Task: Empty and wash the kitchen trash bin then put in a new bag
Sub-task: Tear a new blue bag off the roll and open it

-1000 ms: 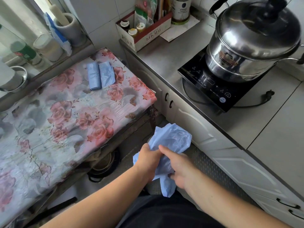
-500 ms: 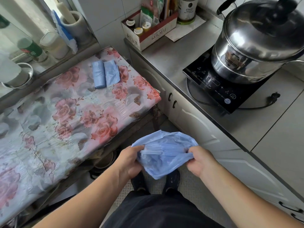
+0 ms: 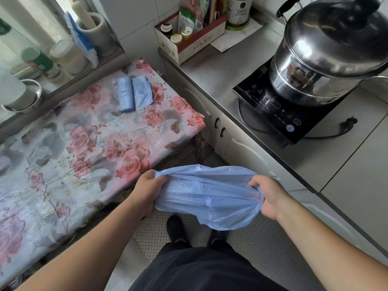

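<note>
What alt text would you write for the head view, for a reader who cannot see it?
Both hands, left hand and right hand, grip a blue bag and stretch it wide above the floor. More folded bags lie on a floral table on the left; a steel pot sits on a cooktop on the right.

— Where does the head view look from?
— From the person's head, forward and steeply down, close over both forearms, floral table (image 3: 84, 143) at left, counter (image 3: 210, 70) at right.
— Any second view?
— Only this one.
</note>
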Available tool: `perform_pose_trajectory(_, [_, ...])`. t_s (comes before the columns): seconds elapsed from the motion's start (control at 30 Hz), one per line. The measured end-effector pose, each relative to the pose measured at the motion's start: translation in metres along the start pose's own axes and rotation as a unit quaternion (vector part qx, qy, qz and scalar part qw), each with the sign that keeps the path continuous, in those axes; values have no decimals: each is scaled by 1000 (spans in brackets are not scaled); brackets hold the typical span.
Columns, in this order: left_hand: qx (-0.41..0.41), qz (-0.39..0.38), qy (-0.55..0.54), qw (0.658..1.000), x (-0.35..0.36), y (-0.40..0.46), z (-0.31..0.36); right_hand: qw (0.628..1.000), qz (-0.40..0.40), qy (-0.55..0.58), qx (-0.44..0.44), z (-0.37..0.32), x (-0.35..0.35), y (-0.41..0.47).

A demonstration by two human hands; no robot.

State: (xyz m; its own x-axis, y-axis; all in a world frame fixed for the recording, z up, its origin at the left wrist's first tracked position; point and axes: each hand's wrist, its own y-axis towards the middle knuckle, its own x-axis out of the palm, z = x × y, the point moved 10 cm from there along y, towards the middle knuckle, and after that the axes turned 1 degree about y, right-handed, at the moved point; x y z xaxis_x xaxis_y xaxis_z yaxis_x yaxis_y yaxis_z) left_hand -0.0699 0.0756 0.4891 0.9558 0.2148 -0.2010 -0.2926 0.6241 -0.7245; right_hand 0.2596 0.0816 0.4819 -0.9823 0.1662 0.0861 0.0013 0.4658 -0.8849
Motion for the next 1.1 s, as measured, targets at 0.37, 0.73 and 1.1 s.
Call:
perform_pose_trajectory(0.37, [95,-113,462,875,64,-9,-5,860,-58,-499,-92,2,30,-2])
perform_pose_trajectory(0.73, [141,73,547,822,25,-4,-1,830,218,-478,-185,-20,-12,-7])
perform_pose_trajectory(1.1, [-30,-93,9,995,42,-11,-34,995,86,7,-42,16,-11,21])
